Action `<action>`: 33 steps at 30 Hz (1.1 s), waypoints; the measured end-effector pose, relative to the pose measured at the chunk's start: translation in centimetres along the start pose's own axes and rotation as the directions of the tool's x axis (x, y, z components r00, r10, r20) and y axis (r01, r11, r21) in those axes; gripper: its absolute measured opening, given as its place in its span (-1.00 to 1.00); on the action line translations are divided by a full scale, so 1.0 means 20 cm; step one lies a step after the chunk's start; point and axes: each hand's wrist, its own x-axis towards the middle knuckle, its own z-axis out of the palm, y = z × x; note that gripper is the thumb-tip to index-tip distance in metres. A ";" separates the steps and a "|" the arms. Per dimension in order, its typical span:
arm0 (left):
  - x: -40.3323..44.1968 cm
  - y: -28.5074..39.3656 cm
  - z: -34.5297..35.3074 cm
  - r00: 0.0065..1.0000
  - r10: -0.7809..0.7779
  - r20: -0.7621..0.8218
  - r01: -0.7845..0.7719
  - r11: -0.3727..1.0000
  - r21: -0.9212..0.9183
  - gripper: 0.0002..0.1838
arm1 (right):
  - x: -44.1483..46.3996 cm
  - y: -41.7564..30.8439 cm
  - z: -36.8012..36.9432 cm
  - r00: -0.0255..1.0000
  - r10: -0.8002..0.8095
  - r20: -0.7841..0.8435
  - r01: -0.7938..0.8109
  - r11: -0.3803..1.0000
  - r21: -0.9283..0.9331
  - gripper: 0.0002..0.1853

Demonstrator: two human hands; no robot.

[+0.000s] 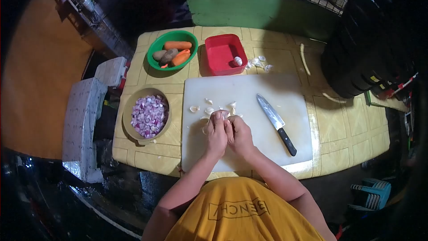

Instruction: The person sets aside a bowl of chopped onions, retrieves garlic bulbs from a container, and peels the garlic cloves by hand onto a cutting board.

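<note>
Your left hand (pixel 216 135) and right hand (pixel 240 135) pinch a garlic clove (pixel 225 113) between them, over the board (pixel 249 147)'s near-left half. The knife (pixel 277 125) lies right; the onion bowl (pixel 146 115) sits left.

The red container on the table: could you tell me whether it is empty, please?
Not empty: the red container holds a whitish bulb in its near right corner.

- Garlic piece (pixel 225 113): pale, partly hidden, held between left hand (pixel 217 133) and right hand (pixel 239 132).
- Garlic cloves (pixel 194 109): whitish, loosely scattered on white cutting board (pixel 240 87).
</note>
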 end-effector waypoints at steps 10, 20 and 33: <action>0.05 0.07 -0.20 0.931 -0.164 0.327 0.288 0.880 -0.377 -0.67 | 0.12 -0.02 -0.10 0.882 0.336 0.332 -0.470 0.694 0.546 -0.82; 0.04 0.16 -0.09 0.933 -0.224 0.281 0.313 0.890 -0.331 -0.80 | 0.15 0.03 -0.10 0.910 0.184 0.370 -0.333 0.857 0.394 -0.65; 0.02 0.08 -0.15 0.929 0.169 0.331 -0.240 0.952 0.189 -0.83 | 0.12 0.01 -0.13 0.922 0.061 0.383 -0.200 0.921 0.334 -0.75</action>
